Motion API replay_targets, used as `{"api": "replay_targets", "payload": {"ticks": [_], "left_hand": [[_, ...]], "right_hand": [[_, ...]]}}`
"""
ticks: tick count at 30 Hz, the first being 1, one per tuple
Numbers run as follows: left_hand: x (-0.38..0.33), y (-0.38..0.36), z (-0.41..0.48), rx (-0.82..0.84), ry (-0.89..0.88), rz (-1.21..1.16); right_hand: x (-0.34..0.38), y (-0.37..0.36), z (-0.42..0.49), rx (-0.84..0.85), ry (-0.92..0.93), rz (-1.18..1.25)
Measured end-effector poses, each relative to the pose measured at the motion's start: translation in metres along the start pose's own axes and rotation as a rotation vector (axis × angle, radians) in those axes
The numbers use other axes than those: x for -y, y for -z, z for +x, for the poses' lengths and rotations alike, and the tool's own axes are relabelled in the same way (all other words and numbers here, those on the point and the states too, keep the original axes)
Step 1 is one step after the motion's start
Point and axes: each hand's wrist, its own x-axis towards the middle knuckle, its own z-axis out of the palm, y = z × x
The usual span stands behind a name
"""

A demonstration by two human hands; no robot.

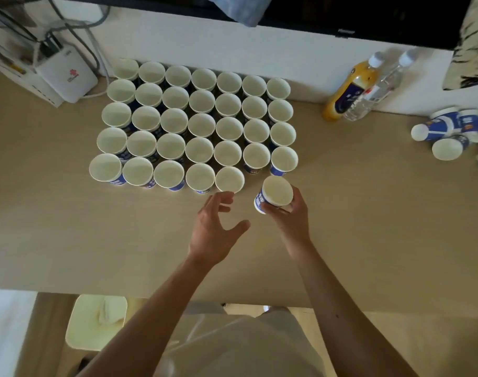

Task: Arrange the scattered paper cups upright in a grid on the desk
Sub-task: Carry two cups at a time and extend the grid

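Observation:
Several white paper cups with blue print stand upright in a tight grid point(199, 123) on the beige desk point(96, 235). The nearest row ends with a cup point(229, 179) just beyond my left hand point(216, 229), which hovers with fingers spread and holds nothing. My right hand point(289, 216) grips one upright cup point(276, 195) by its side, just in front of the grid's near right corner. More cups point(447, 131) lie scattered on their sides at the desk's far right.
Two bottles, one yellow point(350, 91) and one clear point(379, 88), stand right of the grid by the wall. A white router point(68, 77) with cables sits at the back left. A dark monitor point(368, 17) hangs above. A stool point(96, 322) is below the desk edge.

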Motion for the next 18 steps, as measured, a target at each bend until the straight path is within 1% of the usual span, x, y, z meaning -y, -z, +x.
{"api": "replay_targets", "payload": {"ticks": [5,10,18], "left_hand": [[0.011,0.008,-0.004,-0.018,0.05,0.006],[0.015,0.014,-0.003,-0.019,0.06,-0.001],[0.014,0.019,0.003,-0.034,0.088,-0.021]], "right_hand": [[-0.025,-0.018,0.019,-0.061,-0.01,-0.063],[-0.04,-0.034,0.035,-0.091,0.003,-0.078],[-0.049,-0.043,0.044,-0.089,0.0,-0.09]]}}
